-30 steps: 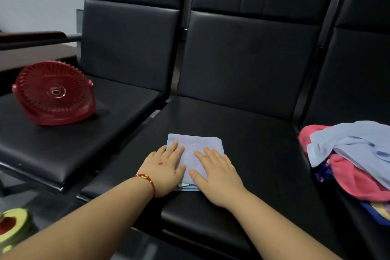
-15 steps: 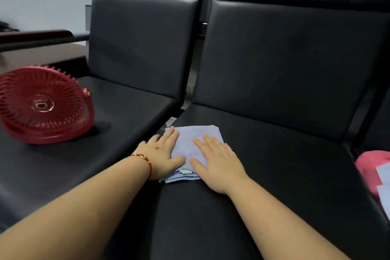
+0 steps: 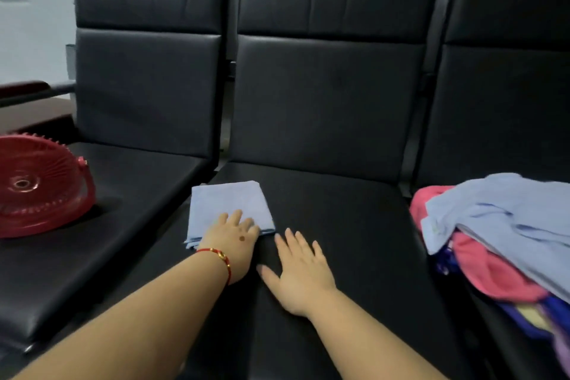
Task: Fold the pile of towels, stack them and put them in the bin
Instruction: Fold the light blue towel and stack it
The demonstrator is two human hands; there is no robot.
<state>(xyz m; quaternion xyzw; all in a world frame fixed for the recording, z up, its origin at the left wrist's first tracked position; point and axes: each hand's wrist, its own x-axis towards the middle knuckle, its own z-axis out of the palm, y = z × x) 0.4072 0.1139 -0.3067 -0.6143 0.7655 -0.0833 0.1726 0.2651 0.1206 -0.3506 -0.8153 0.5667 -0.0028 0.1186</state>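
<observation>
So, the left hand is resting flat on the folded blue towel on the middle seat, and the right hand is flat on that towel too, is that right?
Not quite. In the head view the left hand does rest flat on the folded blue towel on the middle seat, but the right hand lies flat on the bare seat beside the towel, not on it.

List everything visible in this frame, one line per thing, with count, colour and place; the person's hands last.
folded towel: one, light blue, front left of the middle seat.
towel pile: one unfolded heap, light blue on top, pink, purple and yellow beneath, on the right seat.
desk fan: one, red, on the left seat.
seats: three, black padded, side by side.
bracelet: one, red cord, left wrist.
left hand: flat, fingers on the folded towel's near edge.
right hand: flat on the middle seat, beside the towel.
</observation>
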